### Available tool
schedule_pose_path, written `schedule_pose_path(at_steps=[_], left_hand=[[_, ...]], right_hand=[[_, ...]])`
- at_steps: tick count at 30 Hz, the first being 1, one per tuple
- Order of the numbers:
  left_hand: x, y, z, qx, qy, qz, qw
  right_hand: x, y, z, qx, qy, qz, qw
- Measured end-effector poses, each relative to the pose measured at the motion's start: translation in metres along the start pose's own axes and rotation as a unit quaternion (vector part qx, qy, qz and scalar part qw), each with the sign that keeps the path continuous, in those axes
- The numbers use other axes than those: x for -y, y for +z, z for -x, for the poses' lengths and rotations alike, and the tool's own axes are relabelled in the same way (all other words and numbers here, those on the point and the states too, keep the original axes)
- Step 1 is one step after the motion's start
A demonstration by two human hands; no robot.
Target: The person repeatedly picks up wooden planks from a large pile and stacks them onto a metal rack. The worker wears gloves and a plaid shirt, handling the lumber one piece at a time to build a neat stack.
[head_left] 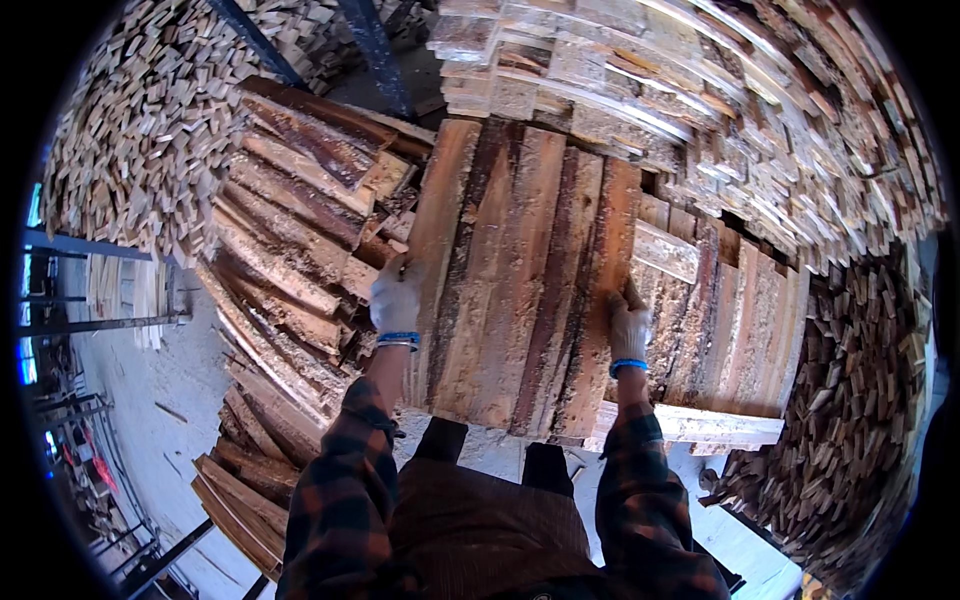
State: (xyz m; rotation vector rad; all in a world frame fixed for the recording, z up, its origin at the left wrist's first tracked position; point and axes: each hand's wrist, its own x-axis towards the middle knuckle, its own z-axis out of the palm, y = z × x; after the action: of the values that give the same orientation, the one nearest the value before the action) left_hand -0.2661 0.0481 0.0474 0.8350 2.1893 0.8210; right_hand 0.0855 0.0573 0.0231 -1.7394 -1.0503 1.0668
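A row of rough wooden boards [535, 285], lying side by side with dark bark streaks and sawdust on them, is held between my two hands in front of my body. My left hand [396, 300], in a pale glove with a blue cuff, grips the left edge of the row. On the opposite edge my right hand [629, 328], gloved the same way, has its fingers over the outermost board. Both thumbs and the undersides of the boards are partly hidden.
To the left lies a slanting pile of sawdust-covered boards [285, 235]. More boards [735, 320] lie in a layer at the right. A tall stack of pale planks [590, 75] rises behind. Heaps of small wood pieces stand at the far left [150, 130] and right [850, 400]. Dark metal posts [375, 55] stand at the back.
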Motion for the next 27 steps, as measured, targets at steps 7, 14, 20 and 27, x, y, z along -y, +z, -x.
schedule_pose_path(at_steps=[7,14,20,27], left_hand=[[0.016,0.001,0.002,-0.041,0.111,-0.129,0.985],[0.004,0.012,0.012,-0.073,0.105,-0.075,0.989],[0.011,0.021,0.01,-0.112,0.132,-0.059,0.983],[0.053,0.047,-0.002,-0.025,0.07,-0.004,0.997]], right_hand=[[0.01,0.006,0.021,-0.004,0.054,-0.01,0.998],[-0.007,-0.008,0.017,-0.048,0.1,-0.012,0.994],[-0.014,-0.012,0.004,-0.036,0.068,0.03,0.997],[-0.005,-0.007,0.014,0.053,0.059,0.043,0.996]])
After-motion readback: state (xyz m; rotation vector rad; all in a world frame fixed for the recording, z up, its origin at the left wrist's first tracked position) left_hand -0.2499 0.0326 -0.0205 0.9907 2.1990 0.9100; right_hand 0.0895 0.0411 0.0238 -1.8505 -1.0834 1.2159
